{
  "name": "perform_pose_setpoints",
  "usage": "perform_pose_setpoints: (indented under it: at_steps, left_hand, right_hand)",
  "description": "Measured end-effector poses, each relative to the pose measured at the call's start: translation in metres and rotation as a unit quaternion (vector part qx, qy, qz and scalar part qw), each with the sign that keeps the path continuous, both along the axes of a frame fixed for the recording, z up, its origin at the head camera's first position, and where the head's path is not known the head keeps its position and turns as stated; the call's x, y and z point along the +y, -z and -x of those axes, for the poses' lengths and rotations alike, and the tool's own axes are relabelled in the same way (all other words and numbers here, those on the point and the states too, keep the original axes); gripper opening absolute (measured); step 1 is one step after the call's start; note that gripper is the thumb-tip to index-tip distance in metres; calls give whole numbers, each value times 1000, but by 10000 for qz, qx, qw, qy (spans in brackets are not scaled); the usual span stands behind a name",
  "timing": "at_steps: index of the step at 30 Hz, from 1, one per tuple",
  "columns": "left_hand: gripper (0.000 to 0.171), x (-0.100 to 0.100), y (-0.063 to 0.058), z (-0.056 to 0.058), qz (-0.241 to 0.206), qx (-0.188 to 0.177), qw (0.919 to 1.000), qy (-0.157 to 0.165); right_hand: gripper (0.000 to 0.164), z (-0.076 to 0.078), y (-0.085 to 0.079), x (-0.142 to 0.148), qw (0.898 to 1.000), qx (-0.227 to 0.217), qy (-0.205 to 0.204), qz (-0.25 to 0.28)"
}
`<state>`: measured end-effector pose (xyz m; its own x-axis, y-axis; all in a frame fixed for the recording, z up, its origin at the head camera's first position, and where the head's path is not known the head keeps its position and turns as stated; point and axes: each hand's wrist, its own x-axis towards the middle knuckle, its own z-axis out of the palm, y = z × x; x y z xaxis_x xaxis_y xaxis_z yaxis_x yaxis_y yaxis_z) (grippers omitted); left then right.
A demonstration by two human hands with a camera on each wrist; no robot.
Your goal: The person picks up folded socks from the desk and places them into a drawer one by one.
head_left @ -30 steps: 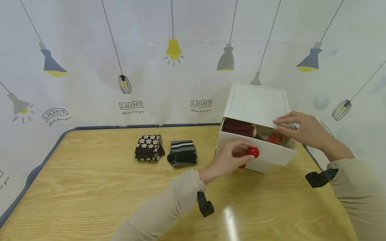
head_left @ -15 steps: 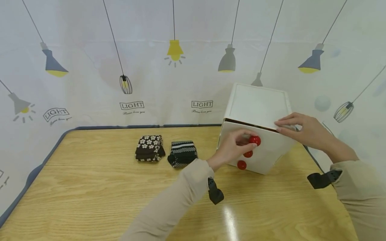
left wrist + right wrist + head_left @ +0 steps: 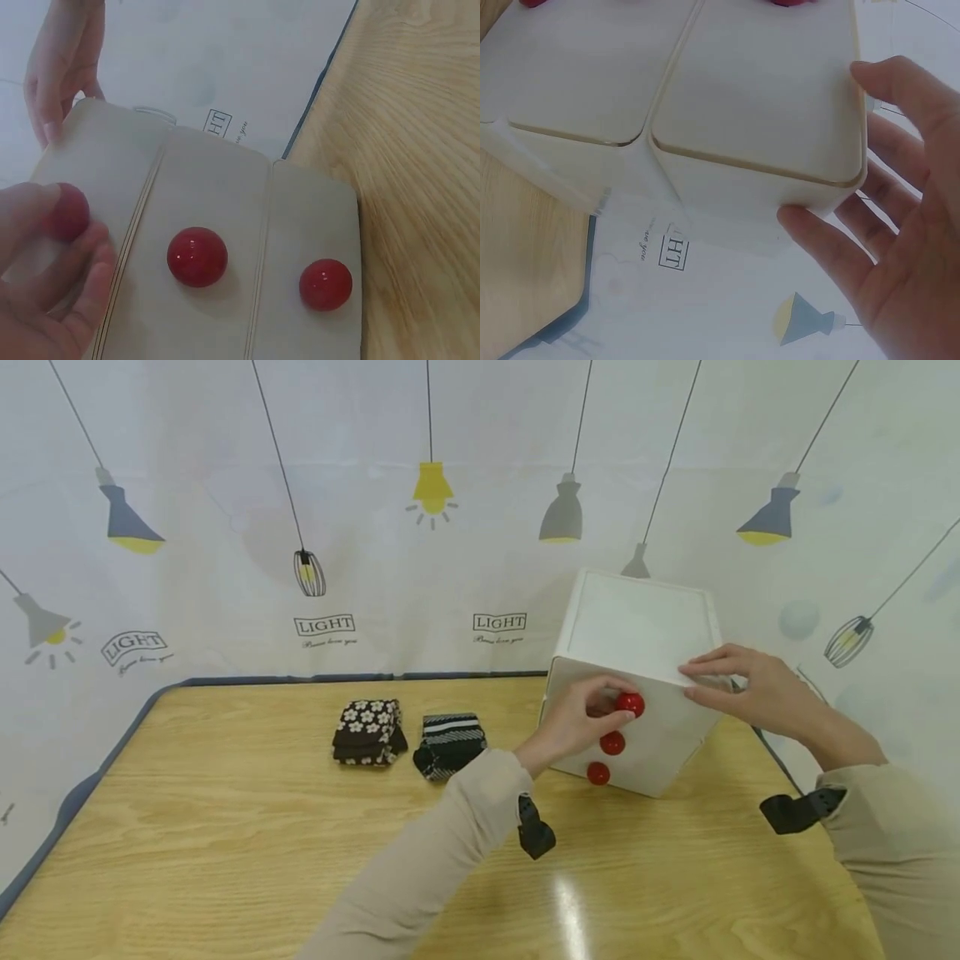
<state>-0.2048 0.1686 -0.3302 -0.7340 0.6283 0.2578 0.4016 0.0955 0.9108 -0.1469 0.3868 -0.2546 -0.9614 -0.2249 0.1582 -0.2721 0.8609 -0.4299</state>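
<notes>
A small white chest of drawers (image 3: 641,614) stands at the back right of the table, with several stacked drawer fronts flush with its frame. Between thumb and fingers, my left hand (image 3: 570,720) pinches the top red knob (image 3: 632,704). Below it are the middle red knob (image 3: 197,256) and the bottom red knob (image 3: 326,285), both untouched. My right hand (image 3: 768,689) lies over the chest's upper right corner. Its thumb touches the front edge and one finger the side wall in the right wrist view, where its other fingers are partly hidden behind the chest.
Left of the chest, a folded pair of flowered brown socks (image 3: 367,732) lies on the wooden table (image 3: 247,835). Beside it is a folded black-and-white patterned pair of socks (image 3: 450,743), near my left sleeve. A wall sheet (image 3: 375,543) printed with lamps hangs behind the table.
The top drawer, which stood out with dark red and other cloth inside, has slid back shut, my left hand moving inward with its knob. My right hand has stayed at the corner.
</notes>
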Motion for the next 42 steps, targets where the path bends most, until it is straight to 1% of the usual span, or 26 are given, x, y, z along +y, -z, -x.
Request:
perform_pose_setpoints:
  at_steps: [2, 5, 8, 11, 13, 17, 21, 25, 30, 34, 38, 42]
  left_hand:
    - [31, -2, 2, -1, 10, 40, 10000, 33]
    - [38, -6, 8, -4, -67, -49, 9999, 96]
    - [43, -10, 19, -6, -234, -197, 9995, 74]
    - [43, -14, 30, -7, -268, -366, 9990, -36]
    - [41, -16, 39, -8, -175, -398, 9990, -88]
    - [39, -13, 55, -10, 152, -396, 9990, -122]
    - [42, -6, 65, -12, 338, -381, 9986, -114]
    - [42, 0, 68, -14, 377, -281, 9988, -135]
    - [30, 5, 66, -16, 330, -218, 9979, -515]
    - [26, 7, 65, -17, 300, -264, 9972, -629]
    - [24, 3, 64, -19, 328, -182, 9981, -494]
    - [22, -4, 64, -24, 382, -43, 9990, -230]
  right_hand:
    - [36, 0, 2, -1, 9999, 86, -53, -27]
    - [35, 1, 3, -1, 9996, 247, -111, -123]
    - [35, 1, 3, 0, 9990, 360, -150, -208]
    - [35, 2, 2, 1, 9992, 304, -122, -224]
    - [36, 1, 1, 1, 9995, 220, -73, -226]
    - [37, 1, 2, 2, 9998, 93, -10, -147]
    - [37, 2, 2, 2, 9999, 69, -7, -118]
    - [37, 3, 1, 2, 9999, 40, -4, -102]
    - [37, 2, 0, 2, 10000, 26, -6, -85]
    - [37, 2, 0, 2, 9998, 87, -46, -143]
    - [36, 3, 1, 2, 9994, 217, -148, -231]
    - [35, 3, 1, 2, 9991, 268, -160, -284]
